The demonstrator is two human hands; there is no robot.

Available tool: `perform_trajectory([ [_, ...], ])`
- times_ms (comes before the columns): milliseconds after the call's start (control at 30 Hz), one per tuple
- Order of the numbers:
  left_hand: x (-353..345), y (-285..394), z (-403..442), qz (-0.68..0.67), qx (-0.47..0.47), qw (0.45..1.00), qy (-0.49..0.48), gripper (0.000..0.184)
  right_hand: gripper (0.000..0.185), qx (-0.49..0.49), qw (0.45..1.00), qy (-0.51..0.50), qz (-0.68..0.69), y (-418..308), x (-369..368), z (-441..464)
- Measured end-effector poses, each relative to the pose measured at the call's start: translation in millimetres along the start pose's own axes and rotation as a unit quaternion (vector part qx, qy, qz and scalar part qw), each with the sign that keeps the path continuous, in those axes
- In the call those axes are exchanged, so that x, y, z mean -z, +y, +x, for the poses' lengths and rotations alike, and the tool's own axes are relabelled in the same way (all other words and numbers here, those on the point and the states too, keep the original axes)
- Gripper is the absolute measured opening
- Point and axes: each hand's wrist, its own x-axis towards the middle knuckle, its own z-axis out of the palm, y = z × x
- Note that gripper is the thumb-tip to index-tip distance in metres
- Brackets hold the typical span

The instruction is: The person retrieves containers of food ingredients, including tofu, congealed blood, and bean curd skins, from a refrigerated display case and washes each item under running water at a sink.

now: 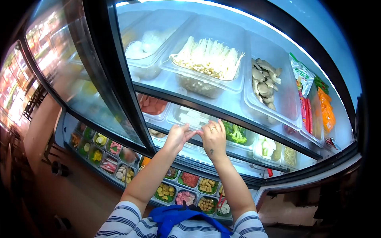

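In front of an open refrigerated display case, my two hands meet at the fingertips. My left hand (178,137) has its fingers stretched toward the right and apart from the thumb. Curled inward, my right hand (214,138), with a ring on one finger, pinches at the left fingertips; anything small between them is hidden. Just behind the hands lies a clear tub of pale white pieces (190,115). Broccoli (235,133) sits in a tub right of my right hand. Above, on the upper shelf, are enoki mushrooms (208,58) and oyster mushrooms (264,82) in clear tubs.
A black-framed glass door (113,71) stands at the left. The shelf edge (222,113) runs across above my hands. Orange and red packets (326,109) stand at the right end. Below my arms, small trays of food (164,192) line the lower counter.
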Motion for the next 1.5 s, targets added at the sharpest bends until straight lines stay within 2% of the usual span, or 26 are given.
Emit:
perform_trajectory([
  [100, 2, 3, -7, -0.006, 0.010, 0.999, -0.052, 0.024, 0.018, -0.015, 1.000, 0.002, -0.005, -2, -1, -2],
  [233, 2, 6, -27, 0.035, 0.002, 0.999, -0.018, 0.027, 0.019, -0.018, 1.000, 0.005, -0.015, -6, -1, -2],
  [300, 8, 6, -43, 0.156, -0.099, 0.982, 0.044, 0.029, 0.020, -0.023, 1.000, -0.005, -0.018, -8, -1, -1],
  [367, 13, 16, -65, 0.328, -0.300, 0.891, 0.098, 0.034, 0.021, -0.024, 0.999, -0.003, -0.034, -10, -2, -1],
  [400, 12, 31, -77, 0.463, -0.453, 0.748, 0.145, 0.036, 0.022, -0.025, 0.998, -0.001, -0.050, -12, -3, -1],
  [433, 16, 45, -85, 0.568, -0.577, 0.557, 0.182, 0.037, 0.022, -0.026, 0.998, 0.000, -0.049, -13, -4, 0],
  [467, 23, 54, -83, 0.550, -0.635, 0.510, 0.185, 0.042, 0.025, -0.028, 0.998, 0.003, -0.057, -14, -5, 0],
  [533, 23, 81, -79, 0.576, -0.680, 0.389, 0.233, 0.049, 0.027, -0.029, 0.997, 0.006, -0.066, -17, -7, 0],
  [667, 27, 116, -42, 0.582, -0.682, 0.359, 0.258, 0.056, 0.031, -0.033, 0.993, 0.014, -0.108, -22, -10, 2],
  [733, 36, 122, -30, 0.595, -0.724, 0.259, 0.231, 0.057, 0.031, -0.036, 0.993, 0.018, -0.115, -22, -11, 5],
  [867, 50, 129, -30, 0.612, -0.719, 0.247, 0.218, 0.055, 0.031, -0.050, 0.993, 0.016, -0.107, -23, -8, 4],
  [1000, 64, 151, -36, 0.645, -0.684, 0.219, 0.262, 0.057, 0.033, -0.064, 0.994, 0.028, -0.087, -20, -7, 1],
  [1033, 69, 156, -36, 0.645, -0.673, 0.230, 0.278, 0.057, 0.033, -0.068, 0.994, 0.028, -0.087, -24, -9, -2],
  [1133, 85, 176, -37, 0.676, -0.642, 0.194, 0.306, 0.063, 0.032, -0.084, 0.993, 0.045, -0.063, -24, -14, -5],
  [1267, 90, 177, -33, 0.667, -0.656, 0.202, 0.290, 0.064, 0.028, -0.109, 0.992, 0.046, -0.051, -31, -15, -5],
  [1333, 91, 178, -31, 0.657, -0.667, 0.204, 0.286, 0.064, 0.025, -0.108, 0.990, 0.070, -0.049, -50, -11, -2],
  [1400, 94, 179, -30, 0.650, -0.678, 0.214, 0.269, 0.063, 0.025, -0.094, 0.988, 0.121, 0.014, -78, -11, 4],
  [1467, 97, 179, -28, 0.641, -0.688, 0.228, 0.252, 0.062, 0.027, -0.132, 0.970, -0.031, 0.202, -102, -34, 2],
  [1500, 97, 179, -30, 0.635, -0.692, 0.243, 0.242, 0.062, 0.032, -0.241, 0.912, -0.109, 0.313, -118, -43, 12],
])
